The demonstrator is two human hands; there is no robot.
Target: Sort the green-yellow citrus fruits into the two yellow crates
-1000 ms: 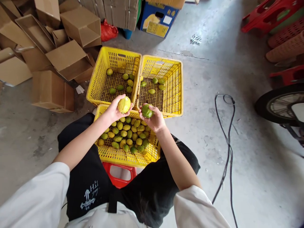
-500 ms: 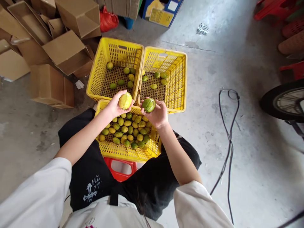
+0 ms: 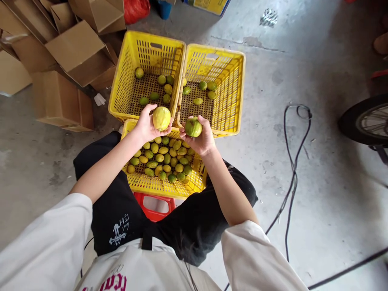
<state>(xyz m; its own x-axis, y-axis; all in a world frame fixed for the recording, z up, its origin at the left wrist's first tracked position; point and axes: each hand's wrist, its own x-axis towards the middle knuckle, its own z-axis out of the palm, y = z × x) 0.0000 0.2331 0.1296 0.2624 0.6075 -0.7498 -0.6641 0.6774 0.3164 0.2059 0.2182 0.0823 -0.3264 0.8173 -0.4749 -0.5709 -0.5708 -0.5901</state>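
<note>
My left hand (image 3: 147, 126) is closed around a yellow lemon (image 3: 161, 118), its fingers curled underneath. Beside it, my right hand (image 3: 203, 138) cups a green lemon (image 3: 193, 127) in its palm and fingers. Both hands are raised over the far rim of the near yellow crate (image 3: 166, 190), which holds many yellow and green lemons (image 3: 163, 159). Beyond them stand a left yellow crate (image 3: 121, 76) and a right yellow crate (image 3: 239, 89), side by side, each with several lemons on its slotted floor.
A red stool (image 3: 156, 215) shows beneath the near crate, between my knees. Cardboard boxes (image 3: 74, 52) are piled at the far left. A black cable (image 3: 294, 182) loops over the concrete floor on the right, near a wheel (image 3: 371, 121). A red bag (image 3: 136, 10) lies at the back.
Both lemons have been turned slightly in my hands, the green one rolling in my right fingers. The view has tipped so the crates sit a little higher.
</note>
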